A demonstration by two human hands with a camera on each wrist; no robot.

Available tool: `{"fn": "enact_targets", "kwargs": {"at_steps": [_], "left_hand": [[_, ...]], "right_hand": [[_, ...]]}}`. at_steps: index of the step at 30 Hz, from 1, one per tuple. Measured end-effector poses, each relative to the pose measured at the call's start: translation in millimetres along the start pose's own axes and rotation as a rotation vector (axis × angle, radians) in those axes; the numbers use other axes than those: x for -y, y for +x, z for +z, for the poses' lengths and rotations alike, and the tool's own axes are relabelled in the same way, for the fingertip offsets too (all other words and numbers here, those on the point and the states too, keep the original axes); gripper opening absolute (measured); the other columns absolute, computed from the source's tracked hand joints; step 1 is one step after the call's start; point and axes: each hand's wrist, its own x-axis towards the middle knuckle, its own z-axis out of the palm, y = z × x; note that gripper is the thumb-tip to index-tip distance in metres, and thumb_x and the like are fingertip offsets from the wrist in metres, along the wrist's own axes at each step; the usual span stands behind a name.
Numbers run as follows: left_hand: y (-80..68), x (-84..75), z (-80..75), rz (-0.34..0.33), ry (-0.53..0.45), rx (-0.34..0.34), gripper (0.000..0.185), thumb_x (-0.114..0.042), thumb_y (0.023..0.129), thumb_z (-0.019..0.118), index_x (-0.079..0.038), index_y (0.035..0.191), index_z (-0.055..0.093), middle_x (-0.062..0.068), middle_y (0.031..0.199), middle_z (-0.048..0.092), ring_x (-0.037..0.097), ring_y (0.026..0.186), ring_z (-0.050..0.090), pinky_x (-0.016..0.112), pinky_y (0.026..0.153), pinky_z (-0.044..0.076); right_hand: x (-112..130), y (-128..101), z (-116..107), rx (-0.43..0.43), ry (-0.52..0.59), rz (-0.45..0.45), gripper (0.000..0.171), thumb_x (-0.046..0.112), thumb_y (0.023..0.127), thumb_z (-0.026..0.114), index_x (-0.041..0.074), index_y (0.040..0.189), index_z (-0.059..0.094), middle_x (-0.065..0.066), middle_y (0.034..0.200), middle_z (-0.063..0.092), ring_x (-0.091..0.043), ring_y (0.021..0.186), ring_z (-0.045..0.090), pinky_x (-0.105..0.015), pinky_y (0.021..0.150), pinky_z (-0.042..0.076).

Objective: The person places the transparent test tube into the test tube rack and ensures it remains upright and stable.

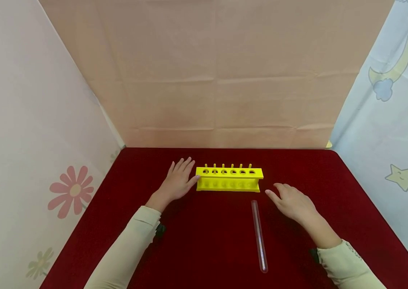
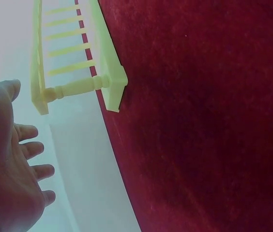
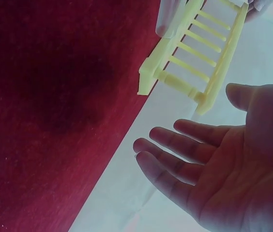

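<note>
A yellow test tube rack (image 1: 229, 176) stands upright near the back of the table, its row of holes holding no tubes. Beside its left end is my left hand (image 1: 178, 180), fingers extended; the thumb reaches the rack's edge in the head view. In the left wrist view the left hand (image 2: 6, 159) appears apart from the rack (image 2: 108, 58). My right hand (image 1: 292, 202) hovers off the rack's right end with relaxed fingers, and its palm (image 3: 233, 179) holds nothing. A clear glass test tube (image 1: 259, 237) lies lengthwise in front of the rack, left of the right hand.
Dark red cloth (image 1: 204, 241) covers the table. A plain tan sheet (image 1: 211, 80) hangs behind it. Patterned sheets close off the sides, with a flower (image 1: 75, 190) on the left and a star (image 1: 404, 177) on the right.
</note>
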Motion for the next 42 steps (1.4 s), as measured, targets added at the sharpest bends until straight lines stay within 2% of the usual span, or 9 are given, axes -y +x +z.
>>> {"fn": "enact_targets", "kwargs": {"at_steps": [19,42], "left_hand": [[2.8,-3.3,3.6,0.001,-0.004,0.018,0.069,-0.052,0.107,0.038,-0.011,0.162,0.025,0.009,0.169,0.019,0.033,0.156,0.013,0.056,0.125,0.006],[7.5,-7.0,9.5,0.009,0.013,0.033,0.071,-0.056,0.107,0.035,-0.012,0.162,0.024,0.007,0.169,0.019,0.031,0.156,0.013,0.055,0.126,0.005]], "right_hand": [[12.3,-4.1,10.7,0.006,-0.007,-0.056,0.055,0.037,0.103,0.056,-0.01,0.13,0.059,-0.03,0.124,0.064,-0.045,0.114,0.062,-0.059,0.093,0.051],[17.7,-9.2,14.1,0.07,0.042,-0.029,0.056,0.038,0.102,0.058,-0.011,0.13,0.057,-0.031,0.124,0.063,-0.044,0.11,0.063,-0.06,0.094,0.051]]}}
